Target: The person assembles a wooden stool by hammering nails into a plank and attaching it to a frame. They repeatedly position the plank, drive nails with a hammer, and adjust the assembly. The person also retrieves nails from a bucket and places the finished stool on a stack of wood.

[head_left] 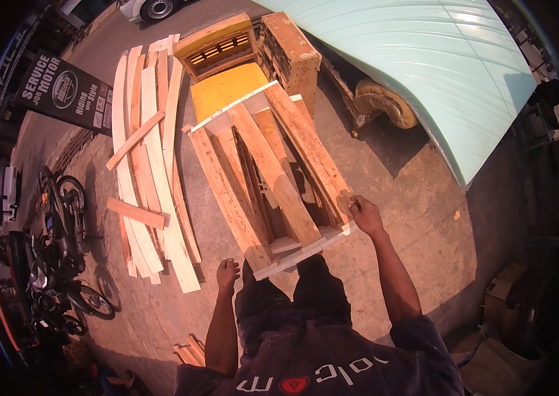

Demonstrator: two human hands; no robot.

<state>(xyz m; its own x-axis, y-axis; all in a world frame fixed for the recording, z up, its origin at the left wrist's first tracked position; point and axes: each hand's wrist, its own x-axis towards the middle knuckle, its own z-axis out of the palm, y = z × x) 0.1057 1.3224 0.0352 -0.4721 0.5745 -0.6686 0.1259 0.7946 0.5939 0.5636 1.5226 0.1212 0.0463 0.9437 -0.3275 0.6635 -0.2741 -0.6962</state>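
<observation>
A wooden frame (273, 165) of rough planks, with slats running along it and a pale board across its near end, stands in front of my legs. At its near right corner is my right hand (365, 216), fingers bent together against the wood; whatever they may pinch is too small to tell. My left hand (228, 272) hangs beside the frame's near left corner, apart from it. Its fingers are curled closed, and their inside is hidden.
Long planks (151, 152) lie stacked to the left. Beyond the frame are a yellow-seated chair (226, 90) and a wooden cabinet-like piece (292, 49). Motorcycles (62, 257) stand far left. A pale green sheet (437, 72) overhangs the right, near a carved furniture piece (385, 105).
</observation>
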